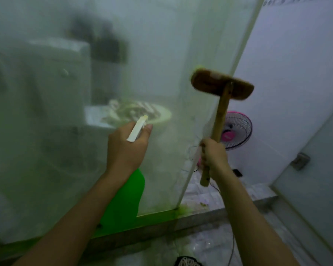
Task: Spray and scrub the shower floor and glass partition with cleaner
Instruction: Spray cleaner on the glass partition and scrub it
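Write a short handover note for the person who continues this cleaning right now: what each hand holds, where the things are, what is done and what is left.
Left hand: grips the green spray bottle, nozzle toward the glass partition.
Right hand: grips the wooden handle of the scrub brush, head raised near the partition's right edge.
Done: the glass looks hazy and green cleaner has pooled along its bottom edge, so spraying has likely begun.
Left: scrub the glass. Little of the shower floor shows; its state cannot be judged.

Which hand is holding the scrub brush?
The right hand, gripping the brush by its wooden handle; the left hand holds the green spray bottle instead.
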